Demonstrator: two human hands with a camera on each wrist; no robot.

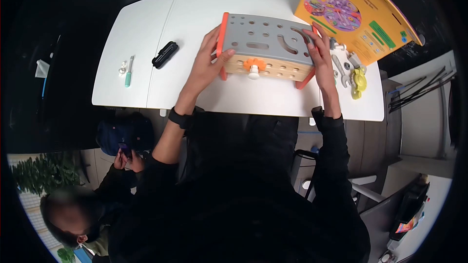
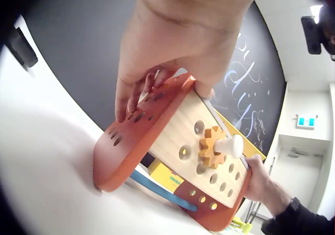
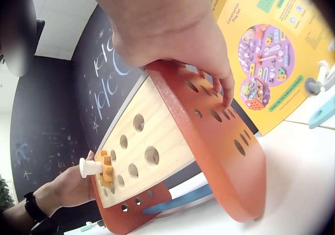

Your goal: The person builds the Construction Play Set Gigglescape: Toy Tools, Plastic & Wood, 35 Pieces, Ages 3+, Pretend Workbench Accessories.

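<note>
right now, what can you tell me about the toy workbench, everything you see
The toy workbench has a grey top with round holes and straight and curved slots, a pale front that looks like wood, with round holes, and red-orange end panels, also holed. An orange gear with a white peg sits on the front; a blue bar shows low between the ends. It is top up at the white table, gripped at its ends by the left hand and right hand.

My bench: grey top, orange ends, pale front. Gear orange, peg white. Box yellow, purple circle. Bar blue, I think.
</note>
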